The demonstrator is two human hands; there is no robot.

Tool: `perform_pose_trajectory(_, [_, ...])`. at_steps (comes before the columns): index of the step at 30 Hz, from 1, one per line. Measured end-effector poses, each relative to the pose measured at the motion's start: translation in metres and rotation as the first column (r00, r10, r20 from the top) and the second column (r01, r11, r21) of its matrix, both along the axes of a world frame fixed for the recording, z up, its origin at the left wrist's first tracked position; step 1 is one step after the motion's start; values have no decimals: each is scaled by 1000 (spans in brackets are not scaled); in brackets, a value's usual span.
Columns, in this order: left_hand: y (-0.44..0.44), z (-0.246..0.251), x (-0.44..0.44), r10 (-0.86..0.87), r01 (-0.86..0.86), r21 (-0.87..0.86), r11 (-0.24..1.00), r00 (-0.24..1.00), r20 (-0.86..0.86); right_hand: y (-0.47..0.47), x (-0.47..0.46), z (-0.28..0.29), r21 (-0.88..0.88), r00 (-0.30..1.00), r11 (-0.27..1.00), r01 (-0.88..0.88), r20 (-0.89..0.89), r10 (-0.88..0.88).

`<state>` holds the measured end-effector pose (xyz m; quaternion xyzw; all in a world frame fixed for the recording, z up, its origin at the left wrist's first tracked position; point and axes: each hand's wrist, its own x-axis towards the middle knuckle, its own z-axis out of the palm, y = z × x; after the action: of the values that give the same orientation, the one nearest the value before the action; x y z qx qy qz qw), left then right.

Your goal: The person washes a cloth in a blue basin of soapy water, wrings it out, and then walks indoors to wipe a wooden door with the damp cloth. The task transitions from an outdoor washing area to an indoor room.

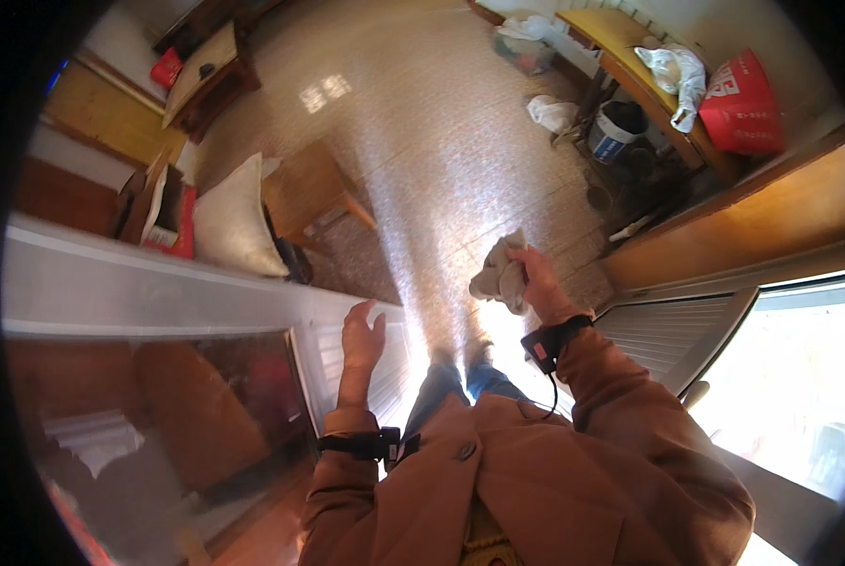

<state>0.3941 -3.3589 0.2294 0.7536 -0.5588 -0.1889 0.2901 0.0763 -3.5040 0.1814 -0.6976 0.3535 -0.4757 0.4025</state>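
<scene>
A crumpled light grey cloth (500, 274) is bunched in my right hand (541, 281), out in front of my body above the tiled floor (422, 141). My left hand (361, 341) holds nothing, its thumb apart from the fingers. It is beside a white-framed door (161, 301) with a glass pane (203, 417) on the left; whether it touches the frame, I cannot tell. Reflections of wooden furniture show in the glass. Both wrists carry black straps with small devices.
A wooden stool (313, 187) and a pale cushion (233, 216) are beyond the left door. On the right, a metal door panel (670, 329) stands by a bright opening. Farther back, a yellow table (610, 32) bears a red bag (742, 106), with a bucket (615, 134) below.
</scene>
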Motion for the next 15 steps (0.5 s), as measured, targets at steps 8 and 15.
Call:
perform_pose_trajectory(8, [-141,-46,16,-197,234,174,957,959,-206,-16,-49,59,817,852,542,-197,416,-318])
perform_pose_trajectory(15, [-231,-51,37,-267,317,194,928,932,-245,-17,-96,60,-158,925,974,165,-316,-209])
